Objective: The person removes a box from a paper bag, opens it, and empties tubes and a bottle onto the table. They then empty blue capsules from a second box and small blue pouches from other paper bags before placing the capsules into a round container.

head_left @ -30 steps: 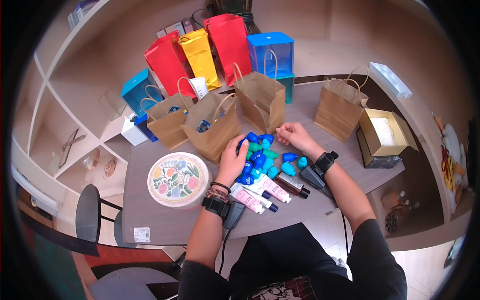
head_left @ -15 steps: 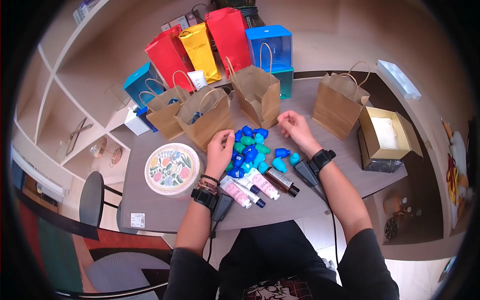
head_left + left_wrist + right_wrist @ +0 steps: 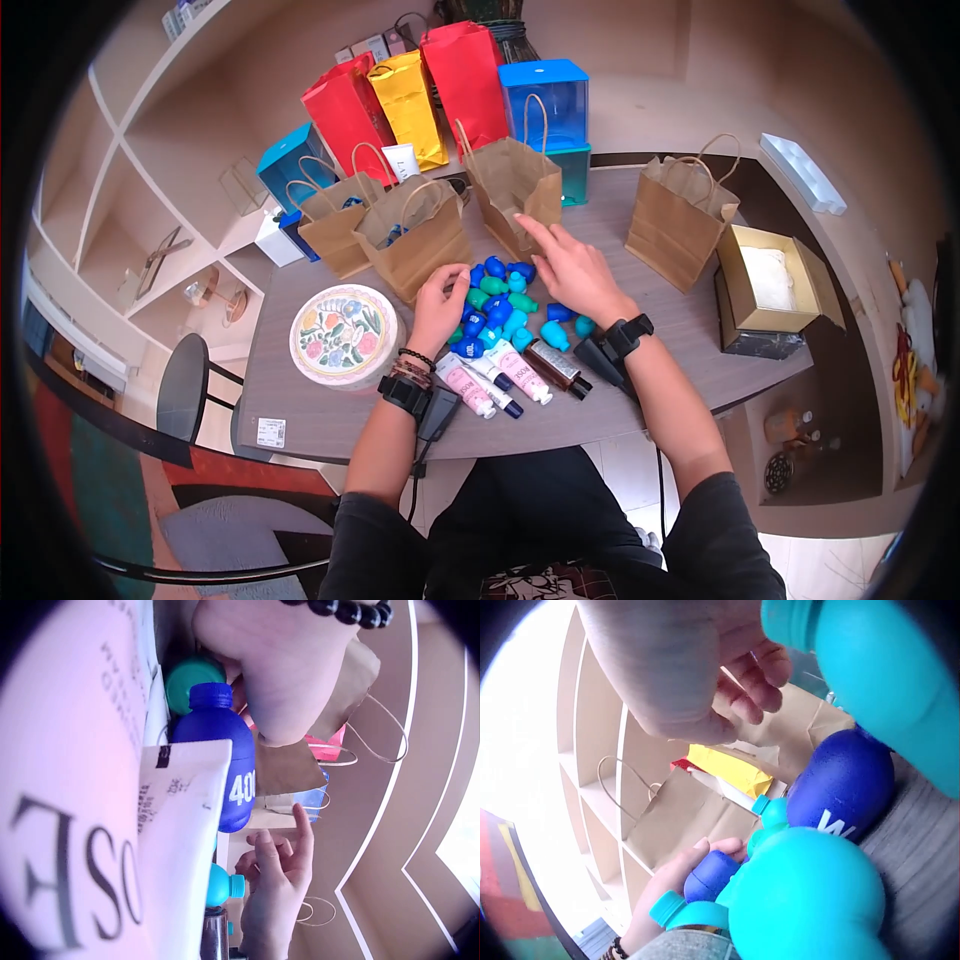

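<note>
My left hand (image 3: pixel 440 305) rests at the left edge of a pile of small blue, teal and green bottles (image 3: pixel 497 312), its fingers loosely bent. In the left wrist view it lies beside a dark blue bottle (image 3: pixel 217 750). My right hand (image 3: pixel 575 272) is over the pile's right side, index finger extended toward the middle brown paper bag (image 3: pixel 515 185); whether it touches the bag cannot be told. In the right wrist view the right hand (image 3: pixel 682 667) holds nothing visible. Pink and white tubes (image 3: pixel 465 388) and a brown bottle (image 3: pixel 558 368) lie in front of the pile.
A round floral box (image 3: pixel 345 335) stands left. Two brown bags (image 3: pixel 415 245) are behind the left hand, another (image 3: pixel 680 220) at the right beside an open gold box (image 3: pixel 768 280). Red bags (image 3: pixel 465 85), a yellow bag (image 3: pixel 410 105) and a blue case (image 3: pixel 545 105) stand behind.
My right hand has moved left over the bottles, and its index finger has straightened. The left hand has moved slightly left from the pile since the earliest frame.
</note>
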The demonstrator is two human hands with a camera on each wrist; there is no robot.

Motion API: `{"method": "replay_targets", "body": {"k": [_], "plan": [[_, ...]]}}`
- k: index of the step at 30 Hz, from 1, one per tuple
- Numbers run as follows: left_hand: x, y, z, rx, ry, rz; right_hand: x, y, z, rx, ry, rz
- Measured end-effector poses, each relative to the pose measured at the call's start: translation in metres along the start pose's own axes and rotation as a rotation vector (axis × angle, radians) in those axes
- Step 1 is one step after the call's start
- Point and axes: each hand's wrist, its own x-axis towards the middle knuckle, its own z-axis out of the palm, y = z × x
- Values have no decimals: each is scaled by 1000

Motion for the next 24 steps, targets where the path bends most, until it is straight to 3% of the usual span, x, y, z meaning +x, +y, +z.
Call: {"method": "replay_targets", "body": {"k": [7, 16, 19, 24], "plan": [[1, -1, 1, 8, 5, 28, -4, 18, 5, -82, -16, 100], [-2, 7, 1, -20, -15, 7, -1, 45, 3, -70, 213, 219], [-3, 12, 0, 27, -37, -15, 0, 54, -2, -30, 344, 376], [0, 2, 1, 22, -16, 50, -1, 62, -6, 25, 364, 498]]}}
